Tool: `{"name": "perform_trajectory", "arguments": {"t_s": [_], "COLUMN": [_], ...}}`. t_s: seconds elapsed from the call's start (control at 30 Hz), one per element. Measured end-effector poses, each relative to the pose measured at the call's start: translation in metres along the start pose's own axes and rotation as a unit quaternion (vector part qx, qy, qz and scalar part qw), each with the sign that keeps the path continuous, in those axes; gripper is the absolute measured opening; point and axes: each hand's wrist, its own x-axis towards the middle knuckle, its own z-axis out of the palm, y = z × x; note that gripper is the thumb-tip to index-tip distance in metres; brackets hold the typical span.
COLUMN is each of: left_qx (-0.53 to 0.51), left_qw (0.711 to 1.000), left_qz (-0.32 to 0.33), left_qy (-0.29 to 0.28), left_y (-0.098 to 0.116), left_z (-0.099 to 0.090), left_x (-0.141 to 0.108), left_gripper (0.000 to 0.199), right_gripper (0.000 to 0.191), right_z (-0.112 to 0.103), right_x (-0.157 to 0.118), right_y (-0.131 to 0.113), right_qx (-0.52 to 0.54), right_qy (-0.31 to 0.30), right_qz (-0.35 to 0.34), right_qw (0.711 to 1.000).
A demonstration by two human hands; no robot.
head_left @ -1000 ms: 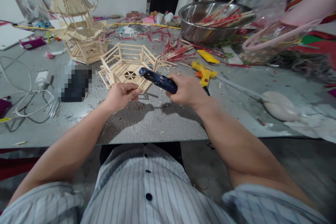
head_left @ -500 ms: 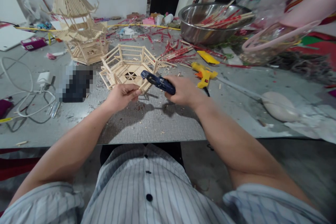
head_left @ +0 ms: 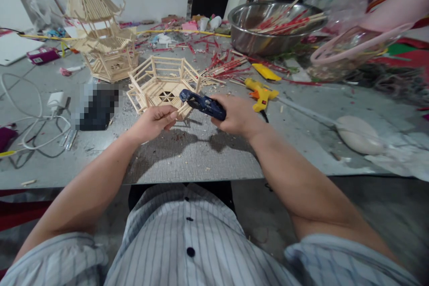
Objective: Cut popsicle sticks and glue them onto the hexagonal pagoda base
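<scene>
An open hexagonal frame of thin wooden sticks point(head_left: 167, 85) rests on the grey table, with a spoked pattern in its floor. At its near edge my left hand point(head_left: 157, 121) is closed, thumb and fingers pinching a thin stick beside the frame. My right hand point(head_left: 234, 115) is wrapped round a dark blue hand tool point(head_left: 209, 106), whose head reaches over the frame's near right corner, close to the left fingertips. Behind to the left stands a tiered stick pagoda point(head_left: 109, 44) with a pointed roof.
A yellow glue gun point(head_left: 262, 94) lies right of my right hand. Farther back are red-tipped sticks point(head_left: 226, 67) and a steel bowl point(head_left: 246, 38). A dark phone-like object point(head_left: 98, 109) and a white charger with cable point(head_left: 56, 99) lie left; a pale oval object point(head_left: 357, 134) lies right.
My left hand has shifted slightly left. The blue tool and my right hand have moved very slightly. The stick frame stays in place.
</scene>
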Motion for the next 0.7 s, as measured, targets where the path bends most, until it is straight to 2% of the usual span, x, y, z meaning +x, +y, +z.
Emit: {"name": "perform_trajectory", "arguments": {"t_s": [0.27, 0.47, 0.7], "left_qx": [-0.057, -0.083, -0.095], "left_qw": [0.998, 0.994, 0.993], "left_qz": [-0.031, -0.068, -0.073], "left_qy": [-0.012, -0.011, -0.02], "left_y": [0.002, 0.005, 0.008], "left_z": [0.0, 0.001, 0.003], "left_x": [-0.001, -0.001, -0.001], "left_gripper": [0.031, 0.03, 0.035], "right_gripper": [0.048, 0.046, 0.041], "right_z": [0.002, 0.0, -0.005], "right_x": [0.0, 0.0, -0.001], "right_y": [0.001, -0.002, -0.01], "right_qx": [-0.007, -0.011, 0.009], "right_qy": [0.012, -0.008, -0.026], "right_qz": [0.005, 0.023, 0.049], "right_qw": [1.0, 1.0, 0.998]}}
